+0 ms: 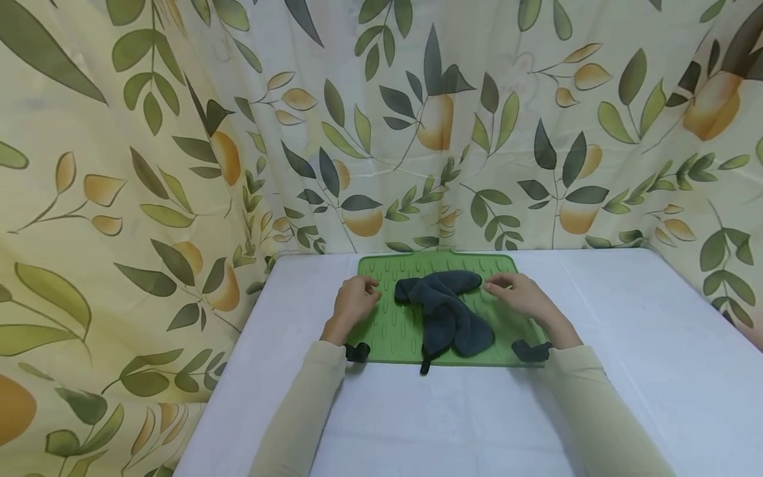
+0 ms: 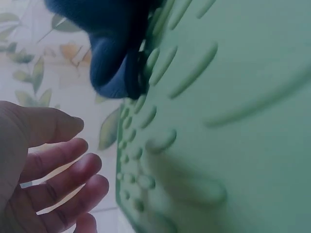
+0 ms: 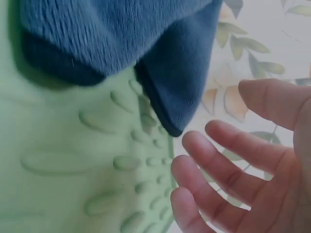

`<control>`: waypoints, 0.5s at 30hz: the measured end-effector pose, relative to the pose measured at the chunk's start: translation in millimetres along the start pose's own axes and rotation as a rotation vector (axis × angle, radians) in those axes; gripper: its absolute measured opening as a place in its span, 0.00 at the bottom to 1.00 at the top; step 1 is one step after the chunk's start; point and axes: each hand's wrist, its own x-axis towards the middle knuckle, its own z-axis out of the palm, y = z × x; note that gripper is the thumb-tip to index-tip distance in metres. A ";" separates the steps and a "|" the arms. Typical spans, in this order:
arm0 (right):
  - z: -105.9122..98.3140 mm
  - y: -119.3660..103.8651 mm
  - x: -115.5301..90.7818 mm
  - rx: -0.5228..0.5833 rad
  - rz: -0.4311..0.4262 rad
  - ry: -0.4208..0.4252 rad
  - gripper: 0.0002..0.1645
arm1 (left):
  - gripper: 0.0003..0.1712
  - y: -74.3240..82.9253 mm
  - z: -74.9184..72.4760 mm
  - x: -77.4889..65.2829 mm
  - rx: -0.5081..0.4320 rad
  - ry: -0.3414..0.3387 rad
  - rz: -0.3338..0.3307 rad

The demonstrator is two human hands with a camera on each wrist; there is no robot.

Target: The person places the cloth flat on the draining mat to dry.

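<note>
A dark blue cloth point(image 1: 450, 308) lies crumpled on a green ridged mat point(image 1: 387, 338), with a small black loop at its near end. My left hand point(image 1: 356, 301) is over the mat's left side, apart from the cloth. Its fingers are loosely bent and hold nothing, as the left wrist view shows beside the cloth point(image 2: 114, 53). On the other side, my right hand point(image 1: 521, 297) hovers near the cloth's upper right end. In the right wrist view its relaxed fingers point(image 3: 218, 155) are spread close to a corner of the cloth point(image 3: 180, 82), with nothing between them.
The mat lies on a table with a white cover point(image 1: 411, 424). Behind and to the left hangs a curtain point(image 1: 381, 132) printed with leaves and fruit. Black straps point(image 1: 530, 351) show at both wrists. Part of another person's arm point(image 1: 752, 331) appears at the right edge.
</note>
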 end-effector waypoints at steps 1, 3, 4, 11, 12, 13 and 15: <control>-1.9 1.2 2.4 0.013 0.011 -0.012 0.33 | 0.15 2.1 1.1 2.4 0.015 -0.012 0.008; -3.5 3.2 8.5 0.052 0.031 -0.046 0.33 | 0.15 4.4 4.5 8.5 0.048 -0.042 0.017; -3.1 4.8 12.4 0.077 0.047 -0.066 0.32 | 0.15 5.4 6.6 11.2 0.063 -0.060 0.016; 4.6 13.7 38.7 0.111 0.146 -0.187 0.33 | 0.20 12.0 26.9 21.5 0.126 -0.181 0.006; 5.3 14.1 41.7 0.109 0.154 -0.192 0.32 | 0.20 13.9 29.1 22.1 0.131 -0.182 0.007; 5.8 14.6 44.8 0.102 0.166 -0.187 0.30 | 0.20 16.3 30.8 22.7 0.134 -0.177 0.008; 6.3 14.0 50.0 0.083 0.173 -0.169 0.26 | 0.18 21.5 33.3 24.6 0.154 -0.155 0.011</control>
